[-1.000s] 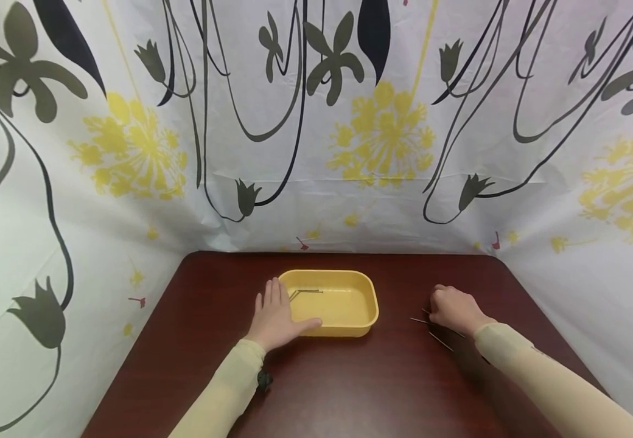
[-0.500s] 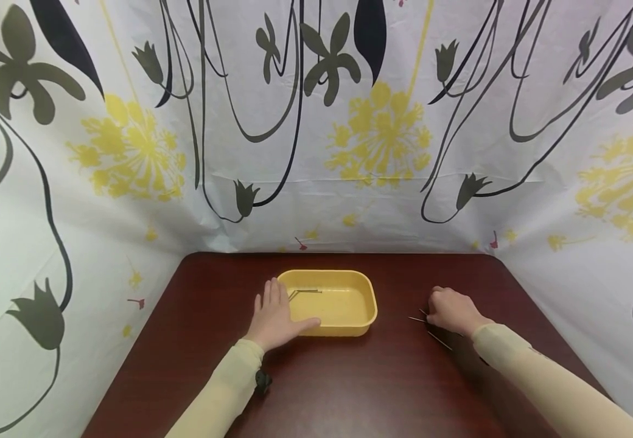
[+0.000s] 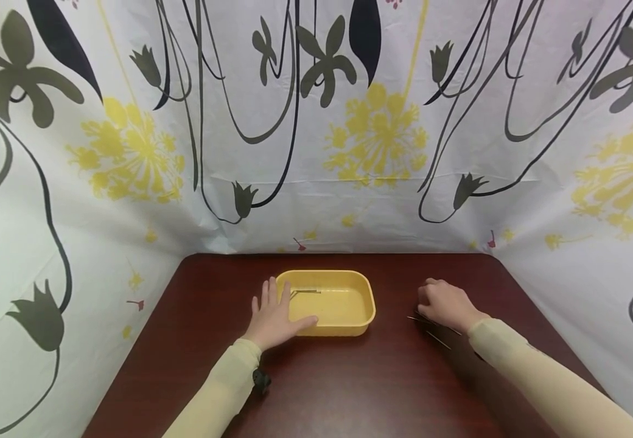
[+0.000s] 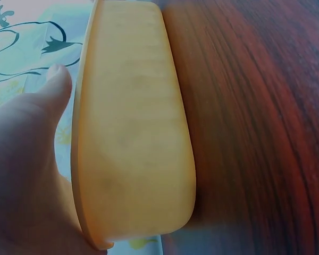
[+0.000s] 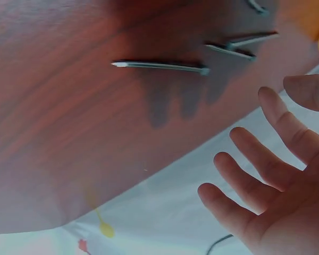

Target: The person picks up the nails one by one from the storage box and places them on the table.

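Observation:
My left hand (image 3: 272, 316) rests on the left end of the yellow plastic tray (image 3: 368, 322), fingers extended and thumb along the front rim. The left wrist view shows the tray's outer wall (image 4: 133, 122) beside that hand's thumb. A few thin nails (image 3: 308, 291) lie inside the tray. To the tray's right, my right hand (image 3: 448, 305) hovers over loose nails on the table. In the right wrist view, the right hand (image 5: 276, 175) has loosely bent, spread fingers, and nothing shows between thumb and forefinger. Several nails lie beneath, including a separate nail (image 5: 162, 66) and a crossed pair (image 5: 250, 40).
The dark red wooden table (image 3: 349, 389) has rounded far corners. A white floral-patterned cloth (image 3: 316, 201) hangs behind it and at both sides. A small black object (image 3: 262, 381) sits by the left sleeve cuff.
My right hand has shifted slightly left and away from me, with its fingers lifting off the nails. My left hand stays on the tray, its fingers spread a little wider.

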Demonstrator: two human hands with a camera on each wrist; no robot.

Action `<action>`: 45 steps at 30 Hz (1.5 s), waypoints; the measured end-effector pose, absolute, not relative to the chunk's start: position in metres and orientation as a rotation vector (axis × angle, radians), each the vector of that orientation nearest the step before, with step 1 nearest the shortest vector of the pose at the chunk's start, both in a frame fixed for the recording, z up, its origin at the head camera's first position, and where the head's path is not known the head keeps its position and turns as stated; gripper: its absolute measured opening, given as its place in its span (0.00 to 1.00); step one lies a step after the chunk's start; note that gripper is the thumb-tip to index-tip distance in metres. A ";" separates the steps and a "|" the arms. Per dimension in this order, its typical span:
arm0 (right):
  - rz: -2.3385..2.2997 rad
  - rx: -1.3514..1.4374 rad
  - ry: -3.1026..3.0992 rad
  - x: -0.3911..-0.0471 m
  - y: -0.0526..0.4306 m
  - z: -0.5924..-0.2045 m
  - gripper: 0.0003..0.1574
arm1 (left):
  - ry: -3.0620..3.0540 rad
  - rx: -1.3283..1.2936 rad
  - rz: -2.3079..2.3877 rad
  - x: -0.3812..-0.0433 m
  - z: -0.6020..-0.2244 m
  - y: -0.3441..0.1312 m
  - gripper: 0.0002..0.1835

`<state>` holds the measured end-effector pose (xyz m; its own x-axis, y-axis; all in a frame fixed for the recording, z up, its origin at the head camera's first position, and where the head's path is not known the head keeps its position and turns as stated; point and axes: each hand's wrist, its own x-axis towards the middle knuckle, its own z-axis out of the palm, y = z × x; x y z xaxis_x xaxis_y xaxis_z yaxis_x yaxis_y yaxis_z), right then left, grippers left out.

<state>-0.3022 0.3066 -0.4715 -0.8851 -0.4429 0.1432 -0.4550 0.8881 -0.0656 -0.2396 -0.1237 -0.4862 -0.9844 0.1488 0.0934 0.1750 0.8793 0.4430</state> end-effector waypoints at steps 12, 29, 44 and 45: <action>0.198 0.727 -2.826 -0.293 0.268 -0.449 0.27 | -2.888 -0.315 -0.735 -0.249 -0.476 -0.123 0.53; 0.325 0.754 -2.913 -0.279 0.208 -0.458 0.69 | -2.750 -0.367 -0.641 -0.288 -0.437 -0.141 0.17; 0.277 0.753 -2.970 -0.282 0.180 -0.477 0.77 | -3.024 -0.554 -0.608 -0.320 -0.443 -0.129 0.12; 0.269 0.747 -2.971 -0.282 0.180 -0.478 0.77 | -3.039 -0.562 -0.589 -0.322 -0.443 -0.126 0.12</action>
<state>-0.2817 0.1799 -0.4776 -0.8799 -0.4630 0.1066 -0.4746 0.8669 -0.1524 -0.3224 -0.1260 -0.4430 -0.9361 0.3462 0.0623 0.3444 0.8660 0.3627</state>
